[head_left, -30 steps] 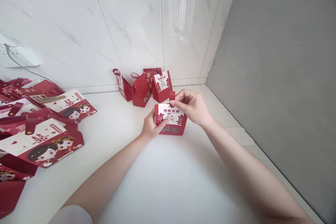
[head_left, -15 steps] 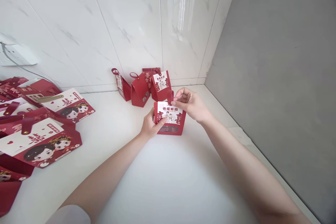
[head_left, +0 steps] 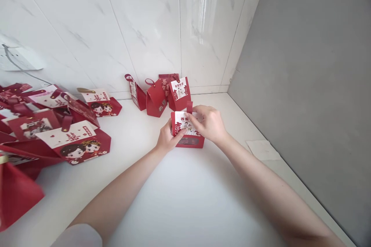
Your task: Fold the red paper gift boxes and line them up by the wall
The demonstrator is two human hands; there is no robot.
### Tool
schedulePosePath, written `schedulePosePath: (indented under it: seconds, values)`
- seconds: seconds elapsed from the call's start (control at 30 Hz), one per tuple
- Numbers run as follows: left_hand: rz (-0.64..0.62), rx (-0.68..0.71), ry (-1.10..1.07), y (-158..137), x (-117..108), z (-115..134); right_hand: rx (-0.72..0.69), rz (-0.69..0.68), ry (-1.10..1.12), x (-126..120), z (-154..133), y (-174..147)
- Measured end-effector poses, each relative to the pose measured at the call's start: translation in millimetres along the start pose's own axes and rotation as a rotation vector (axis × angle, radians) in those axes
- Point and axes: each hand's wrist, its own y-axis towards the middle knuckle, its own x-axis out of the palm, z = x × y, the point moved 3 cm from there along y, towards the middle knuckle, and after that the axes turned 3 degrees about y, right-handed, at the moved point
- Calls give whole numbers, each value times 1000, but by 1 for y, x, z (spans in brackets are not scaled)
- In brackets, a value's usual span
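Observation:
A small red and white gift box (head_left: 189, 141) with a printed couple, red lettering and a clear oval window stands on the white table in front of me. My left hand (head_left: 169, 135) grips its left side, thumb across the front. Over the top right of the box is my right hand (head_left: 210, 122), its thumb pressed on the white front panel near the top and its other fingers behind the top edge. A red ribbon loop (head_left: 189, 107) sticks up beside the right thumb. The right hand covers part of the lettering.
Several red gift boxes (head_left: 155, 100) with ribbon loops stand behind, near the tiled wall. At left lies a heap of larger red and white boxes (head_left: 95, 142). A white paper piece (head_left: 262, 149) lies at right, by the grey panel (head_left: 304, 85). A socket with a cable (head_left: 20, 58) is on the wall.
My right hand has moved from the ribbon loop down onto the box's upper front. The left hand keeps its hold. Boxes in the left heap have shifted, several to the right.

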Motion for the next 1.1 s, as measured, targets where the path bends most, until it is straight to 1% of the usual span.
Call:
schedulePosePath:
  seconds: [0.07,0.27,0.37,0.47,0.5,0.57,0.63,0.7,0.73,0.77,0.83,0.9,0.97,1.03,1.07,1.1]
  values:
    - [-4,8,6,0,0,0,33,25,18,1,-1,-1]
    - [-35,28,-16,-1,1,-1,130,7,96,1,-4,-2]
    - [-35,11,-51,0,1,-2,214,-2,214,0,0,-1]
    - [-47,-12,-89,0,1,-3,290,-41,352,3,5,0]
    - [-50,-18,-104,1,2,-4,307,-33,409,6,7,-1]
    - [-43,-32,-134,2,1,-5,351,33,552,15,13,-6]
    - [-21,-49,-148,3,0,-6,408,122,708,29,22,-15]
    - [8,-66,-135,2,-2,-9,467,146,810,45,32,-27]
    - [20,-71,-117,1,-3,-11,484,111,849,54,37,-33]
    - [33,-75,-95,0,-5,-13,487,46,881,61,41,-38]
    - [74,-75,-40,0,-10,-17,463,-163,945,73,46,-46]
    - [147,-38,32,6,-24,-16,433,-353,975,79,49,-51]
    - [239,50,150,17,-50,-4,432,-450,987,80,50,-53]
    - [299,140,347,32,-89,19,460,-482,1004,79,50,-52]
    - [294,147,477,39,-112,33,472,-490,1011,78,49,-52]
    - [272,115,632,44,-137,45,477,-494,1013,77,48,-52]
